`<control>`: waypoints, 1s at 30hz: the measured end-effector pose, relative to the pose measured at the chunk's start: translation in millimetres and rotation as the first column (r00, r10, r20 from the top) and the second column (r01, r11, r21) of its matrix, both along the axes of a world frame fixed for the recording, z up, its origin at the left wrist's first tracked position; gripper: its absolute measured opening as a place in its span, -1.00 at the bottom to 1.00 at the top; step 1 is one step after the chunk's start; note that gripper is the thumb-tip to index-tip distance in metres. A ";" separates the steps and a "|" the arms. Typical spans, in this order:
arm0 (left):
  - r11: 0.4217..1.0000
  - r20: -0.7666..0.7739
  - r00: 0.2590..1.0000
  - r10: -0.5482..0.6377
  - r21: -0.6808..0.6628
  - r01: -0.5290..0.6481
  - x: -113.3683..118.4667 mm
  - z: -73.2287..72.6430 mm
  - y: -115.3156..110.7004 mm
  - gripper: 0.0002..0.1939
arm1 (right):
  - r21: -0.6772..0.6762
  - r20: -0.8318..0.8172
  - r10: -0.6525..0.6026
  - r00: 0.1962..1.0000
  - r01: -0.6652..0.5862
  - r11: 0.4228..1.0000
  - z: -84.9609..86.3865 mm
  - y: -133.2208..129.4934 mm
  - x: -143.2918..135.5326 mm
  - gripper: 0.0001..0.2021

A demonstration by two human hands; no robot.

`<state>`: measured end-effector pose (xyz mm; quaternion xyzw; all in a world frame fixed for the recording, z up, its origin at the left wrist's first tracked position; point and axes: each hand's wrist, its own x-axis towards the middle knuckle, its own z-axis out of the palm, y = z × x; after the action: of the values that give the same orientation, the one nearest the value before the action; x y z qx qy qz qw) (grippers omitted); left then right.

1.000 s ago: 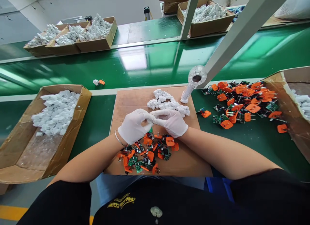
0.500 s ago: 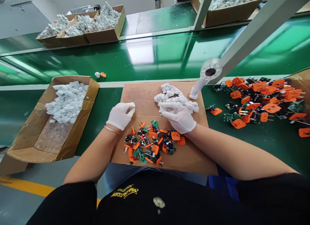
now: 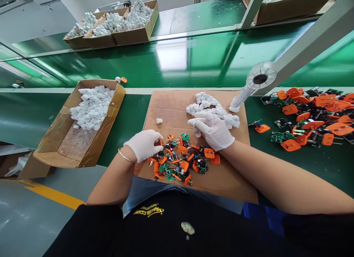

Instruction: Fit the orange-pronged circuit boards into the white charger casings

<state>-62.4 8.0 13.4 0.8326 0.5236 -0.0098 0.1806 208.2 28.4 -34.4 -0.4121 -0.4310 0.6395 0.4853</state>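
Observation:
My left hand [image 3: 145, 144], in a white glove, is at the left edge of a pile of orange plug plates with green circuit boards [image 3: 182, 165]. Its thumb and fingers close around an orange plug plate [image 3: 158, 143]. My right hand [image 3: 215, 131], also gloved, hovers by a cluster of small white plastic housings [image 3: 210, 102]. Its fingers are curled together, and whatever they hold blends into the white glove. One lone white housing [image 3: 159, 121] lies on the cardboard sheet [image 3: 163, 102], beyond my left hand.
A cardboard box [image 3: 63, 146] of white housings stands at left. On the right is a heap of orange plug assemblies [image 3: 312, 120]. A clear plastic reel with a stem [image 3: 260, 80] leans near a slanted metal post [image 3: 301, 43]. More boxes [image 3: 132, 34] sit on the back shelf.
My left hand has come down toward me to the pile of plug parts. A single white housing now lies where it was. My right hand stays by the white cluster. The view has shifted left.

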 end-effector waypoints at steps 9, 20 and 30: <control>0.963 0.834 0.482 0.269 -0.250 -0.104 19.6 21.4 13.9 -0.65 | -0.018 -0.152 0.002 0.988 -0.005 1.000 -9.4 1.9 -0.7 -0.61; 0.858 0.831 0.317 0.457 -0.506 0.088 41.5 -15.6 32.4 -0.56 | -0.047 -0.128 0.040 0.991 -0.046 0.998 2.7 -1.6 -3.1 -0.60; 0.985 0.907 0.393 0.148 -0.101 -0.138 45.0 -28.1 17.3 -0.45 | 0.023 0.001 0.051 0.999 -0.051 0.998 -5.9 -5.2 3.6 -0.67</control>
<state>-17.3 25.3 -14.7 0.6546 0.4100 0.4579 0.4401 211.8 23.2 -40.3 -0.3955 -0.4487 0.6466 0.4735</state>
